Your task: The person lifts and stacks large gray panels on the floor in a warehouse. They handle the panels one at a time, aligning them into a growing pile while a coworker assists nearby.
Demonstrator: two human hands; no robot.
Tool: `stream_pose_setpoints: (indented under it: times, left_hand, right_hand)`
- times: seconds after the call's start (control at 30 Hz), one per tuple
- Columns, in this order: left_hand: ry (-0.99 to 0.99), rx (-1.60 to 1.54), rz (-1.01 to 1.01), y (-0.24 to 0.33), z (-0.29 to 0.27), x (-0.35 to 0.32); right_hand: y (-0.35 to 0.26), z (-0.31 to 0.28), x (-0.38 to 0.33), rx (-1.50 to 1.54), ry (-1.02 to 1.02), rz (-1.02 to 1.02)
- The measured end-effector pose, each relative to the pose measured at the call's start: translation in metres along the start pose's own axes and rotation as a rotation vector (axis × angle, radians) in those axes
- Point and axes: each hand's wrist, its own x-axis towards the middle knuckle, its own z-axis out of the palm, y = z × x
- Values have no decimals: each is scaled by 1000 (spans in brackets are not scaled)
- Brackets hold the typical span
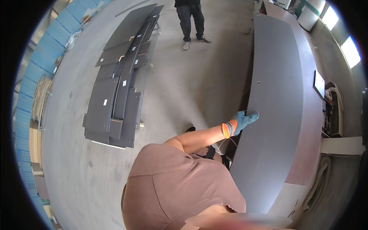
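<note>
My left hand [244, 121], in a blue-green work glove with a striped orange cuff, grips the near-left long edge of a long grey panel [274, 96]. One part of the glove, which looks like the thumb, lies on the top face; the remaining fingers wrap at the edge and are partly hidden. Flat across a long work surface [308, 126] rests the panel, with a small mark on its face. Out of sight is my right hand. My left arm reaches across from a pinkish-brown short sleeve.
Dark panels [124, 76] with small white labels lie in a low stack on the left. Beyond, a person in dark trousers [191, 19] stands on the concrete floor [168, 84]. A screen [319, 84] and hoses [318, 184] are at the right.
</note>
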Motion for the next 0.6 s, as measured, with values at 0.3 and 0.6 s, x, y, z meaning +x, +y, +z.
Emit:
stream_pose_setpoints:
  times: [0.3,0.6]
  left_hand:
    - [-61,24,-218,18,29,2]
    - [-281,-11,-19,-18,60,-16]
  right_hand:
    - [-20,18,36,-27,14,-67]
    - [8,23,5,-38,35,35]
